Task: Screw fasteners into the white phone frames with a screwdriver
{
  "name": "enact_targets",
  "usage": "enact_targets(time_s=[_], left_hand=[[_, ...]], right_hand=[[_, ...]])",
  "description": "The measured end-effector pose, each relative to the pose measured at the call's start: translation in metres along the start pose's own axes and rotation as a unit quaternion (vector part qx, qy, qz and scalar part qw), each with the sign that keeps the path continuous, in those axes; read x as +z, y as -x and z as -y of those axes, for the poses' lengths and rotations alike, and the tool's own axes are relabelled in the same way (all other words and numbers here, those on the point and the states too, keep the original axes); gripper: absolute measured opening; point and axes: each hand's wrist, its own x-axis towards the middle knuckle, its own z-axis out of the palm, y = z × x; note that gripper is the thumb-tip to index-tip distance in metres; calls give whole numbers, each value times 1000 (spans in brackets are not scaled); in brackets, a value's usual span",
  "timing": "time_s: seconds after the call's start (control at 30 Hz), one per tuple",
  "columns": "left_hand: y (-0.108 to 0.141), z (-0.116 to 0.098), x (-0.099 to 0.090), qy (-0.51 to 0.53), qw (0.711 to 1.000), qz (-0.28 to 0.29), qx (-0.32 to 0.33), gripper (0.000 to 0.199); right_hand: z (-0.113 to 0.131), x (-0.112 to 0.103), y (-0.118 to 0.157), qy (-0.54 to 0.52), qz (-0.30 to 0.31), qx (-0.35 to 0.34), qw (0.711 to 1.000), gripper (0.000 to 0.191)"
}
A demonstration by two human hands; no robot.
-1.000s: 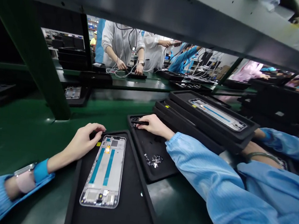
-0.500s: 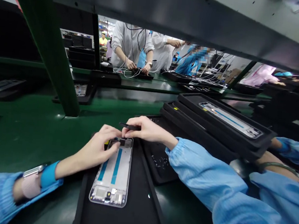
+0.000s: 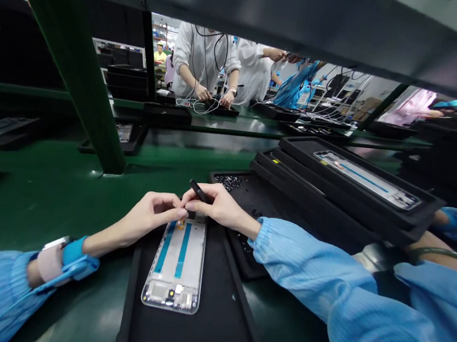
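Note:
A phone frame [image 3: 173, 263] with two blue strips lies face up on a black tray [image 3: 220, 322]. My left hand [image 3: 148, 217] is over its far end, thumb and forefinger closed in a pinch. What they hold, if anything, is too small to make out. Held in my right hand [image 3: 222, 206] is a slim black tool [image 3: 200, 191], its rear end sticking up past the fingers and its tip hidden. The fingertips of both hands meet above the top of the frame, covering part of it.
To the right, a black parts tray [image 3: 247, 186] holds many small dark pieces. Stacked trays [image 3: 358, 179] beyond it carry another phone frame [image 3: 368, 180]. A green post [image 3: 85, 90] rises at left. Another person's arm [image 3: 444, 256] reaches in at right; co-workers stand across the bench.
My left hand has drawn its spread fingers into a pinch, meeting my right fingertips. The black tool has tilted more upright. The view has shifted slightly.

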Motion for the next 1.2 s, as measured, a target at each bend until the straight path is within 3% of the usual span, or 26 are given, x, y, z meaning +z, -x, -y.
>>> enact_targets(time_s=[0.2, 0.53, 0.73, 0.87, 0.97, 1.2], left_hand=[[2, 3, 4, -70, 993, -83, 41, 23], [5, 7, 6, -181, 970, -140, 85, 22], [3, 8, 6, -312, 934, -134, 113, 29], [-1, 16, 2, -371, 919, -67, 120, 44], [-1, 20, 1, -386, 913, -52, 122, 43], [2, 16, 3, -386, 912, -57, 130, 42]], right_hand=[[-5, 3, 4, 23, -51, 54, 997, 18], [-1, 10, 8, 174, -89, -41, 980, 13], [-6, 9, 7, 172, -107, -11, 979, 15], [-14, 5, 7, 140, -90, 98, 981, 19], [-22, 3, 8, 116, -66, 157, 978, 20], [-18, 4, 6, 141, -106, 158, 971, 18]])
